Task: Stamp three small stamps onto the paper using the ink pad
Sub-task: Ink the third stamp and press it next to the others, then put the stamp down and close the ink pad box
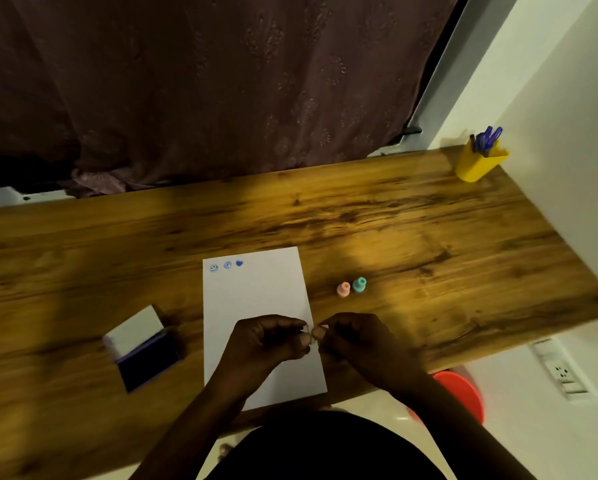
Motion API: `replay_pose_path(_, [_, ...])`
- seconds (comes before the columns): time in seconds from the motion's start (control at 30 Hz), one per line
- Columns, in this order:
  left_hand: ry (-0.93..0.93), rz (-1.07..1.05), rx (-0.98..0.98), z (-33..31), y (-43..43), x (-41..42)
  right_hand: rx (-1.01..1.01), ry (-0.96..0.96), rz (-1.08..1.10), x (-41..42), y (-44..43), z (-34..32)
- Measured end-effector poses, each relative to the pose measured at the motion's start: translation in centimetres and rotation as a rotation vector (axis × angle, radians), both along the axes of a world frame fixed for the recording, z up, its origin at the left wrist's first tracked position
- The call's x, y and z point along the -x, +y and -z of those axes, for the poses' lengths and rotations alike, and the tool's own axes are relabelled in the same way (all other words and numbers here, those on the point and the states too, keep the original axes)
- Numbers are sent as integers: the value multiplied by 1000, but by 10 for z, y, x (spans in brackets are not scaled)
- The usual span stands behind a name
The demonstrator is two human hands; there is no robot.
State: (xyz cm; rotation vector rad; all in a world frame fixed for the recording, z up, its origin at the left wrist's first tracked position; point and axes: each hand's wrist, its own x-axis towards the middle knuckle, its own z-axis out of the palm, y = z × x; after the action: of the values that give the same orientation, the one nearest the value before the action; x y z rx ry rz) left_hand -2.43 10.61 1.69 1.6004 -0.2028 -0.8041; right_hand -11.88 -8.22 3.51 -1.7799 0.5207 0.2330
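The white paper (pixel 256 306) lies flat in portrait orientation on the bench (pixel 412 230). Three blue imprints run along its top-left edge: a smiley (pixel 213 268), a round mark (pixel 227 265) and a heart (pixel 239 263). The ink pad (pixel 145 353) lies left of the paper with its lid raised. A pink stamp (pixel 343 289) and a teal stamp (pixel 359 284) stand upright, just beside each other, right of the paper.
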Motion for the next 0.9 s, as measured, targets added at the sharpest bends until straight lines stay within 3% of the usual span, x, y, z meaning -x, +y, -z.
replay_pose_path(0.07, [-10,14,-32,3,-7,2,70,-27,41,2,-12,3])
replay_pose_path(0.3, [20,-46,-77,12,-12,-3,655,5,187,0,-63,26])
replay_pose_path(0.9, [28,-109,-105,17,-3,-6,752,25,100,-18,-83,75])
